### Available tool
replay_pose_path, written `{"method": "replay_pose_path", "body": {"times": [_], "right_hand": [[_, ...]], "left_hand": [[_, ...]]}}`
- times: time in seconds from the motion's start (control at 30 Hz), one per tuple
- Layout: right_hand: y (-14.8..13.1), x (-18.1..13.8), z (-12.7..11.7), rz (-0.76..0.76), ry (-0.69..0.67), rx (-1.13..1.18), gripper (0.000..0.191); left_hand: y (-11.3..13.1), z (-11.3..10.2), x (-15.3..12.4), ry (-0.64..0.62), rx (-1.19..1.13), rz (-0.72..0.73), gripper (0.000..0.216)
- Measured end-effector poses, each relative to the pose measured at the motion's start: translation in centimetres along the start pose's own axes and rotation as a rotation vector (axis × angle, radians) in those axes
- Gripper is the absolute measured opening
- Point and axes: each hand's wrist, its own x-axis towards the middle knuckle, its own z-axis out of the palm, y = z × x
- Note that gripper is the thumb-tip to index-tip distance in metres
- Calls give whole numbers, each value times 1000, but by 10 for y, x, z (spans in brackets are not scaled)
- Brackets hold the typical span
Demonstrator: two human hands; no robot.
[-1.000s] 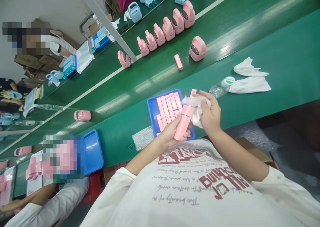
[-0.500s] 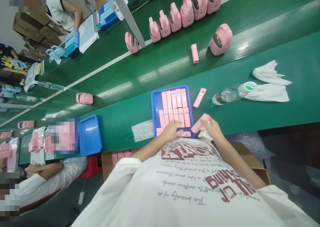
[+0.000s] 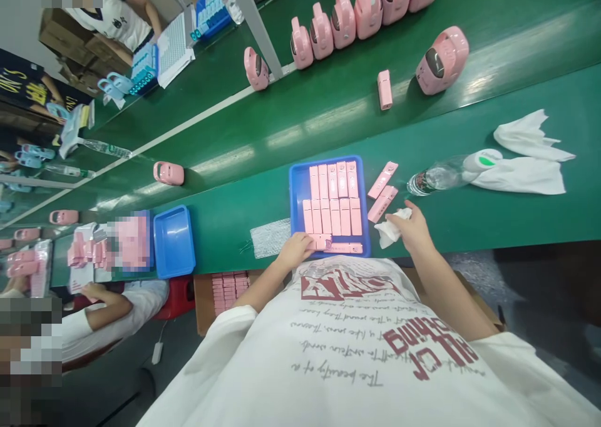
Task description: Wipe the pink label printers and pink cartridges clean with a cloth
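Note:
A blue tray (image 3: pixel 295 189) on the green bench holds several flat pink parts (image 3: pixel 334 198) in rows. My left hand (image 3: pixel 295 250) rests at the tray's near edge, fingers closed on a pink part (image 3: pixel 320 242) lying there. My right hand (image 3: pixel 413 228) is just right of the tray, holding a crumpled white cloth (image 3: pixel 390 228) against the bench. Two loose pink parts (image 3: pixel 382 191) lie side by side between the tray and a clear bottle.
A clear bottle (image 3: pixel 436 176) and white cloths (image 3: pixel 526 158) lie to the right. Pink devices (image 3: pixel 441 61) stand along the belt, with one small pink block (image 3: pixel 384 89). A second blue tray (image 3: pixel 173 240), bubble wrap (image 3: pixel 270 238) and a co-worker's arm (image 3: pixel 101 292) are at left.
The pink part I held and wiped now lies beside the other loose one right of the tray. My left hand has dropped to the tray's near edge.

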Motion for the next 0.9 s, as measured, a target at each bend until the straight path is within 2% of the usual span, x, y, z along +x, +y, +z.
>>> {"method": "replay_pose_path", "body": {"times": [0.13,0.23,0.3,0.37,0.43,0.5,0.57,0.7,0.8,0.87,0.9], "right_hand": [[2,-31,-14,48,-24,234,59],[-2,-44,-19,84,-85,422,41],[-8,-50,-15,91,-117,470,34],[-20,-56,-7,70,-155,501,33],[-38,-67,6,-2,-223,522,33],[-57,-84,21,-140,-317,499,37],[-73,-103,35,-345,-401,389,43],[-87,-132,46,-946,-520,-39,48],[-88,-133,43,-1369,-589,-287,49],[-89,-122,41,-1478,-632,-344,46],[-91,-115,42,-1454,-639,-334,44]], "left_hand": [[5,0,0,76,-246,-5,29],[29,-4,-4,111,-466,37,34],[53,-11,-11,83,-762,82,45],[76,-18,-19,-1,-1073,119,58],[95,-24,-26,-83,-1211,153,63],[109,-26,-32,-132,-1242,179,66],[117,-25,-34,-124,-1241,192,66],[124,-22,-34,70,-1142,222,52],[125,-22,-34,147,-1088,235,45],[125,-24,-35,120,-1093,253,45],[124,-24,-36,85,-1102,263,47]]}}
